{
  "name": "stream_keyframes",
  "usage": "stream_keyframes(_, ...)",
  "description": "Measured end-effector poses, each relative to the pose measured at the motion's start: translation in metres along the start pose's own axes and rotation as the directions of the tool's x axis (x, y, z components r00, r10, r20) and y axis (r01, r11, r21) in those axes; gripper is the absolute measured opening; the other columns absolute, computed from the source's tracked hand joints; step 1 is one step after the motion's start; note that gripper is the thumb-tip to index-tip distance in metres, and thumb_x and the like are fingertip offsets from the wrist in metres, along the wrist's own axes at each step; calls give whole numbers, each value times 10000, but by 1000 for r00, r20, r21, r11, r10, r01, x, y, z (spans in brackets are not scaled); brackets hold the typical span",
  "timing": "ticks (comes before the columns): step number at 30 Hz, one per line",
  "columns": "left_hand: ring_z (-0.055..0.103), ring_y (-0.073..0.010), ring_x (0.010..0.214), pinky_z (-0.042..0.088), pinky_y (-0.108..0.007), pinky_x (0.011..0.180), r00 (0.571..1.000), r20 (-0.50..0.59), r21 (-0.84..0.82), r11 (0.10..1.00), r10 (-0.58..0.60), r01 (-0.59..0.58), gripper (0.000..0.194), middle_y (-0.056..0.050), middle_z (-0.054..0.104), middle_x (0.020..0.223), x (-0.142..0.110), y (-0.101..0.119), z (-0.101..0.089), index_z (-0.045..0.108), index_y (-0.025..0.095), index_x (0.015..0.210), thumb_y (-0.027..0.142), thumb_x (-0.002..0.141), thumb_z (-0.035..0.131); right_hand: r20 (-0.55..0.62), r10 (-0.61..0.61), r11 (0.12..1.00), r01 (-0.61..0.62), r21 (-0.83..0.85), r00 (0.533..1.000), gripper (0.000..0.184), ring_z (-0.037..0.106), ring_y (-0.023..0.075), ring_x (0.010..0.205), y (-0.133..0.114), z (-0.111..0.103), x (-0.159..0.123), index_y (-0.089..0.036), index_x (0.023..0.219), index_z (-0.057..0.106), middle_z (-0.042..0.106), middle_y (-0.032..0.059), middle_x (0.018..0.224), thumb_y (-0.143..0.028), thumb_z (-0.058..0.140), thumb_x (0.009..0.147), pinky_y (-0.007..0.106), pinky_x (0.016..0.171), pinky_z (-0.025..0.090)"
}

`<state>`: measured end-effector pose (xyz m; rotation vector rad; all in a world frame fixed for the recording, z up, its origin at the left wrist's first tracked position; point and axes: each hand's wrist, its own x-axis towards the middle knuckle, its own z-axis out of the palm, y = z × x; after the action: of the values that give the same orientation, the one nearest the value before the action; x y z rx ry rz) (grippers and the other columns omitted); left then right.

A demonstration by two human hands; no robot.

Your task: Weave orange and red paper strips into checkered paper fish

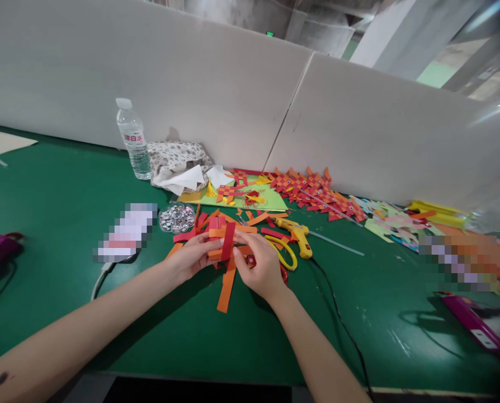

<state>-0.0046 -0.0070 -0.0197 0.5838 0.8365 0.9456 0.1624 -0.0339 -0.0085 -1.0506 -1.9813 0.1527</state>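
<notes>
Forearms reach up from below; left hand and right hand both pinch crossed red and orange strips between them. Light, even pressure should keep the crossings flat. Beyond the left hand, the bottle carries red characters, not surely readable.

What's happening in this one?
A person's left hand and right hand together hold a partly woven piece of red and orange strips above a green table. More loose strips lie around it. A yellow glue gun rests to the right, and a container of googly eyes sits to the left. Behind, finished-looking red and orange woven pieces lie in a heap near the partition.
</notes>
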Motion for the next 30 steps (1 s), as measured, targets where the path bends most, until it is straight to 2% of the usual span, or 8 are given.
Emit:
stream_keyframes(6, 684, -153, 653, 550, -254, 620, 1000, -24, 38, 999, -17, 18, 181, -67, 728, 845, 2, -1, 0, 628, 145, 900, 73, 734, 643, 62, 84, 987, -92, 133, 995, 425, 621, 203, 1004, -1, 0, 0, -227, 1227, 457, 661, 67, 1067, -153, 492, 810, 362, 895, 475)
stream_keyframes(9, 682, -150, 641, 555, -251, 612, 999, -27, 46, 999, -16, 17, 174, -64, 729, 832, 2, -1, 0, 630, 146, 906, 71, 749, 625, 74, 114, 978, -125, 168, 991, 422, 623, 200, 1004, -1, 0, 0, -240, 1224, 445, 674, 52, 1029, -147, 494, 815, 364, 895, 472)
stream_keyframes(14, 684, -154, 663, 560, -258, 635, 1000, -22, 40, 999, -17, 18, 187, -73, 728, 857, 4, -2, -2, 634, 144, 913, 81, 738, 645, 7, 140, 974, -139, 178, 990, 379, 615, 201, 1007, -1, 0, 0, -238, 1182, 457, 685, 39, 967, -143, 500, 817, 400, 949, 435)
stream_keyframes(18, 686, -160, 689, 561, -262, 649, 998, -50, 44, 999, -29, 31, 212, -79, 724, 870, 3, -1, 0, 631, 137, 934, 88, 730, 657, -62, 172, 970, -158, 185, 983, 380, 631, 199, 963, 1, 1, 0, -231, 1175, 463, 670, 58, 993, -166, 535, 808, 393, 920, 471)
stream_keyframes(23, 686, -151, 668, 566, -254, 640, 999, -27, 26, 999, -28, 29, 229, -73, 725, 841, 0, 1, 1, 614, 140, 941, 97, 724, 673, -36, 163, 975, -156, 159, 986, 436, 606, 211, 1030, 2, 3, 0, -226, 1203, 464, 640, 79, 1090, -199, 584, 784, 382, 938, 472)
stream_keyframes(30, 695, -172, 706, 574, -273, 646, 1000, 0, 6, 1000, -25, 25, 260, -86, 726, 862, -2, 2, 1, 602, 135, 981, 98, 733, 668, -49, 185, 970, -174, 171, 982, 412, 620, 201, 1011, 4, 4, 1, -232, 1193, 472, 644, 74, 1083, -213, 587, 798, 377, 925, 485)
